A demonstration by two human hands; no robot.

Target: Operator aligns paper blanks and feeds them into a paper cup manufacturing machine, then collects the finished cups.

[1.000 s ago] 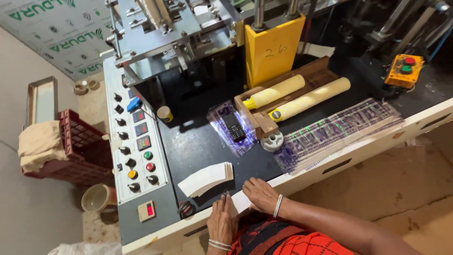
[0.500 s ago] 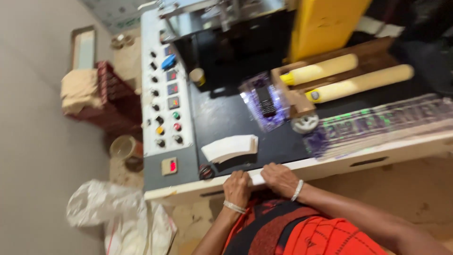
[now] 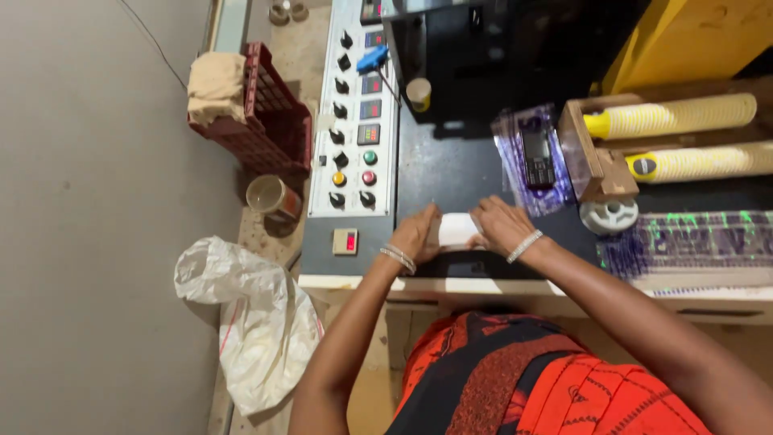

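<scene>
dark steel bench [image 3: 451, 173] carries everything you work on, with the white control panel [image 3: 354, 121] along its left and the yellow machine housing [image 3: 684, 36] at the back. two rolls of stacked paper cups [image 3: 684, 117] lie in a wooden cradle to your right, a phone in clear wrap [image 3: 536, 157] beside them. your left hand [image 3: 416, 234] and right hand [image 3: 501, 225] both close on the small white stack of paper blanks [image 3: 457, 229] near the bench's front edge, squaring it, as it seems. lifting it next would call for an even pinch from both sides so the sheets stay aligned. open bench lies just behind the stack; the front lip is close under your wrists, and the tape roll [image 3: 609, 216] sits to the right.
</scene>
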